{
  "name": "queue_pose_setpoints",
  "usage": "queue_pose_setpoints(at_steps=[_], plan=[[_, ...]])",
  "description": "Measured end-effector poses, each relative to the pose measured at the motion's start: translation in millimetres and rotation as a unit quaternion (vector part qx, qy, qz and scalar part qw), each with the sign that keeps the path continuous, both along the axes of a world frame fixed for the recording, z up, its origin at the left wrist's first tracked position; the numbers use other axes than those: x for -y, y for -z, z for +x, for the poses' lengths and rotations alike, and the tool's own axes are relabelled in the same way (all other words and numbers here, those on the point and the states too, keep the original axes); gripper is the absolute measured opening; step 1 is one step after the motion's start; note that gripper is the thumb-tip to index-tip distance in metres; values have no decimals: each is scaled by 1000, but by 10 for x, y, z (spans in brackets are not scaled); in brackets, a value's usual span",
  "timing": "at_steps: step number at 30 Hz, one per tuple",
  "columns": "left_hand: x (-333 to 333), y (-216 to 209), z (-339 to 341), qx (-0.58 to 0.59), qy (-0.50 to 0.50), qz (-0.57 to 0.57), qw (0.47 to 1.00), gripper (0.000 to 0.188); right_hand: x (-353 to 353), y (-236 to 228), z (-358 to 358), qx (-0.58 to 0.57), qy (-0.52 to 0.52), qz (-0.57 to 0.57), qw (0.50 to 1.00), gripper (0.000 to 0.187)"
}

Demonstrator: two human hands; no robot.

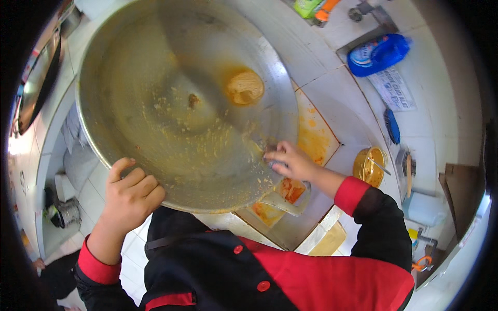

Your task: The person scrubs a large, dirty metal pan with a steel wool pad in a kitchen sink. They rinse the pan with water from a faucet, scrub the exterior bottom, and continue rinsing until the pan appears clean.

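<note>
A large, round metal pot [218, 179] tilts toward me, with pale yellow food residue and bits stuck across its inside. On its near-left rim, my left hand [134, 192] is closed, fingers hooked over the edge. At the right side of the inner wall, my right hand [294, 161] closes round a small greyish thing that looks like a steel scrubber, partly hidden by the fingers and blurred. Brownish, foamy liquid [246, 87] pools inside the pot. One loop handle [284, 203] juts out below my right hand.
Under the pot's right side is a sink [316, 124] with orange-red food scraps. A yellowish metal bowl [369, 167] stands right of it. Along the tiled ledge lie a blue bottle [377, 54], a blue brush [392, 126] and a plastic packet [392, 90].
</note>
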State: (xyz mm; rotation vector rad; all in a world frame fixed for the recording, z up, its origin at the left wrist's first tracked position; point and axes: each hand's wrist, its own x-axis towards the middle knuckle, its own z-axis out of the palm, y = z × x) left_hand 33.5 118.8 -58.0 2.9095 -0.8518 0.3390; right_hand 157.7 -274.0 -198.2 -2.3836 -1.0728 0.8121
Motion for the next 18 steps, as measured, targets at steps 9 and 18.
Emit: queue_pose_setpoints(at_steps=[9,18], plan=[[182,-36,-67,-14,-47,62,997,9,313,1193,1879,239,35,-29,970,41],[251,-1,-145,-18,-69,40,997,13,263,142,191,2,35,-36,999,35]])
